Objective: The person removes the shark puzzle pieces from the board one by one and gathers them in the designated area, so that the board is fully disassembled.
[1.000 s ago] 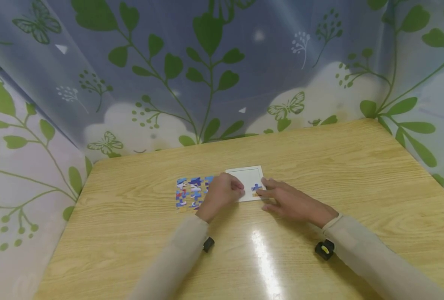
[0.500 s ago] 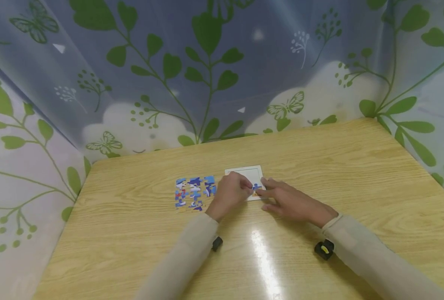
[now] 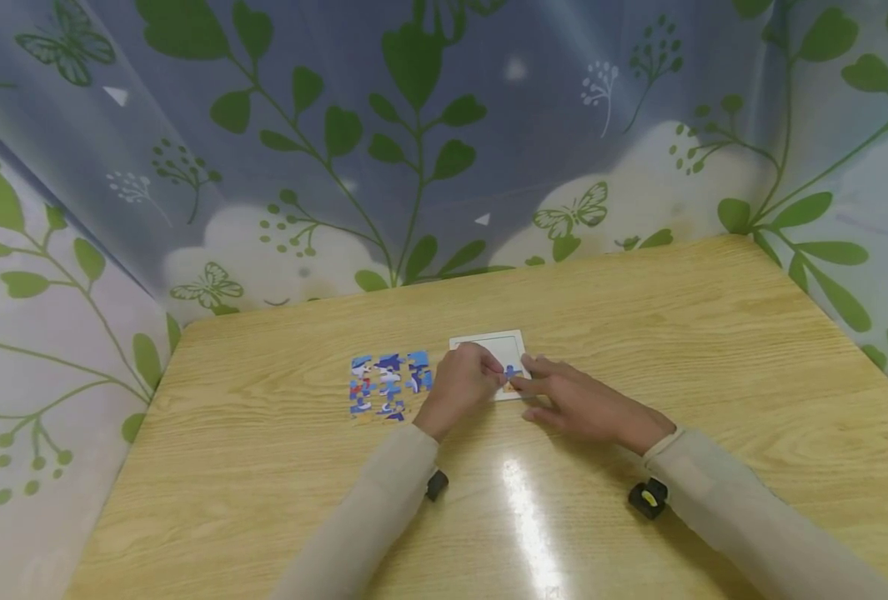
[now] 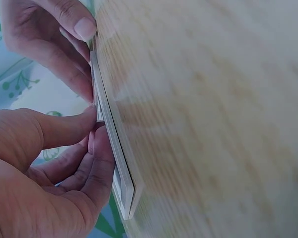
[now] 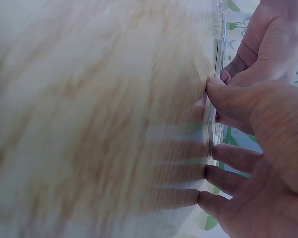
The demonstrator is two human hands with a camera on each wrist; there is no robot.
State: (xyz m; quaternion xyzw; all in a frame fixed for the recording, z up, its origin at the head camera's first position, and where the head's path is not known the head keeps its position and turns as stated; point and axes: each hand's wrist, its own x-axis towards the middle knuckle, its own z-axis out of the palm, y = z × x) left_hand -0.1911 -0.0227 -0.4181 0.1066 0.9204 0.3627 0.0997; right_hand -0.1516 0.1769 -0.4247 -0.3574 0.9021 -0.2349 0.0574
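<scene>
Two hands [image 3: 534,396] meeting on white tray [image 3: 498,343], loose pieces [image 3: 389,385] head-view only

I see two bare hands, the left hand [image 3: 459,387] and the right hand [image 3: 579,404], with long beige sleeves [image 3: 721,492] down to the wrists. A small black camera [image 3: 648,498] with a yellow centre sits under each wrist.

wooden table [image 3: 639,350] | leaf-print curtain [image 3: 413,150] behind and at both sides

no readable text, labels or numbers
</scene>
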